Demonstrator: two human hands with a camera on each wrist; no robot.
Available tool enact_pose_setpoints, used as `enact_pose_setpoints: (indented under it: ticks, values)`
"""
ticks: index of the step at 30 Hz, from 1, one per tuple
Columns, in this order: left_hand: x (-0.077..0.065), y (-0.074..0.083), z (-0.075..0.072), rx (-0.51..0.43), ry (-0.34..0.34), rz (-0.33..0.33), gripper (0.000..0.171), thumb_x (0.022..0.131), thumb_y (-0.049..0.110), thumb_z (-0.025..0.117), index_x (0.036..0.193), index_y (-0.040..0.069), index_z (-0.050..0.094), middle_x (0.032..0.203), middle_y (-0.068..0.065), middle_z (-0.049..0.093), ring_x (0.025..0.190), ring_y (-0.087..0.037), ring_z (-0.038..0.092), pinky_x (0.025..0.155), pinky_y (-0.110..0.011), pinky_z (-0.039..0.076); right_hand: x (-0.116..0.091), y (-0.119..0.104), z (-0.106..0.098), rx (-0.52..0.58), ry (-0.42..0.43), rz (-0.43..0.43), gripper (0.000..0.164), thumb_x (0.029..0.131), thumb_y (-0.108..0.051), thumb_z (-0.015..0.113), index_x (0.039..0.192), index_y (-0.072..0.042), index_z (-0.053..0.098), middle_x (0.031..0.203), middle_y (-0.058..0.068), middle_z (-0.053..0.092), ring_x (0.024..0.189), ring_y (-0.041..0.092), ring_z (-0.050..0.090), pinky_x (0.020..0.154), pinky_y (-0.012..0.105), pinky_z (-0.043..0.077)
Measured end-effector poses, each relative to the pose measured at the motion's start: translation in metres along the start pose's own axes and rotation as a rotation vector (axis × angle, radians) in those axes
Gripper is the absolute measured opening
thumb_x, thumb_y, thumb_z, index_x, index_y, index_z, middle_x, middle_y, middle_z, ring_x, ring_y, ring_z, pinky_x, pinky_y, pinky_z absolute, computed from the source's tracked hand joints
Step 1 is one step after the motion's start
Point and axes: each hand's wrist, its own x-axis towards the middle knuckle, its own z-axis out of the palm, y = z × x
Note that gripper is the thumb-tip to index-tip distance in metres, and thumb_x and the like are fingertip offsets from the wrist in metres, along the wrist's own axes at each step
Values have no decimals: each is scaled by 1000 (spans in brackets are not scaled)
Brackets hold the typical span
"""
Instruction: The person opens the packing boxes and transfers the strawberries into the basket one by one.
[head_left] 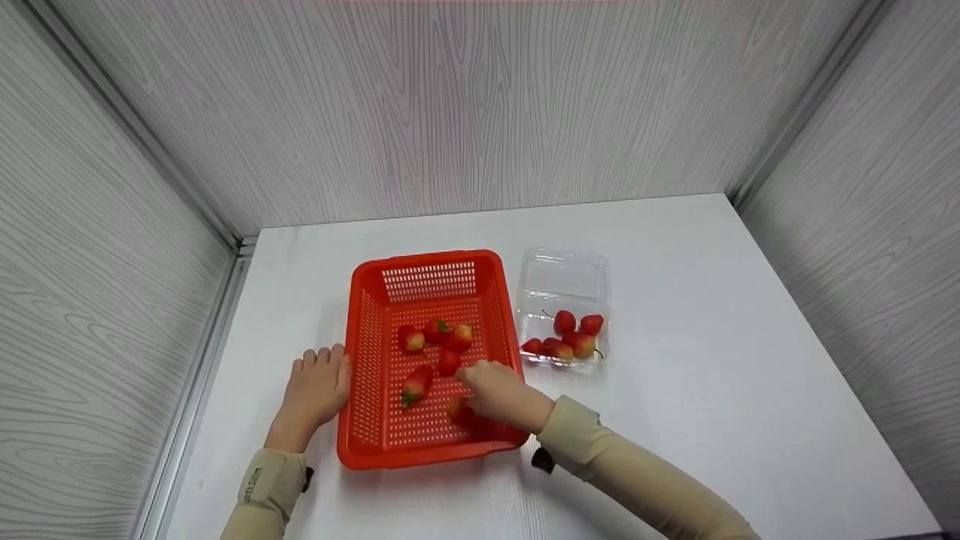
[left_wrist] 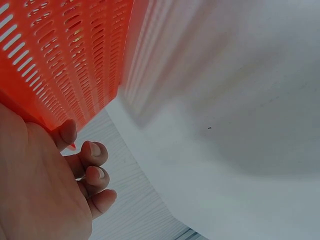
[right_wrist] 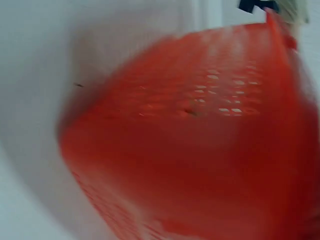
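Observation:
A red plastic basket with slotted sides holds several red fruits, among them a strawberry with green leaves. My left hand rests against the basket's left rim; in the left wrist view its fingers are loosely bent beside the wall. Inside the basket, at its right side, is my right hand. Its fingertips are beside a small red fruit, and a red-yellow fruit lies partly under it. Whether these fingers grip anything is hidden. The right wrist view shows only the blurred basket wall.
Right of the basket stands a clear plastic clamshell box, its lid folded back. Several fruits lie in it, some with stems. The white table is bounded by grey wood-grain panels at the back and sides.

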Motion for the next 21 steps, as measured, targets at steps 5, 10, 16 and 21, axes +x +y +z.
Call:
enact_pose_setpoints:
  ticks: [5,10,16,21]
  values:
    - [0,-1,0,-3,2,-1,29,106,27,31,103,4,49,86,-13,46,82,-32,40,74,-47,32,6,3,-41,108,110,-36,23,83,1,71,105,-6,73,97,6,73,84,18,67,72,31,54]
    - [0,1,-1,-4,6,-4,28,106,26,32,101,4,48,84,-12,46,81,-31,39,73,-46,32,9,23,-76,128,233,-36,16,86,1,68,100,-5,73,90,6,71,78,18,63,72,32,54]
    - [-1,3,-1,2,16,-2,26,105,24,34,98,4,48,82,-12,45,78,-31,39,72,-45,31,9,63,-100,200,342,14,13,86,3,64,96,0,72,88,10,71,77,20,65,71,34,54]
    - [0,2,-1,-3,-2,-6,27,105,25,32,99,4,48,83,-12,44,79,-31,38,72,-45,31,5,100,-107,214,382,104,15,86,3,62,98,3,72,90,15,71,79,26,67,72,39,55]
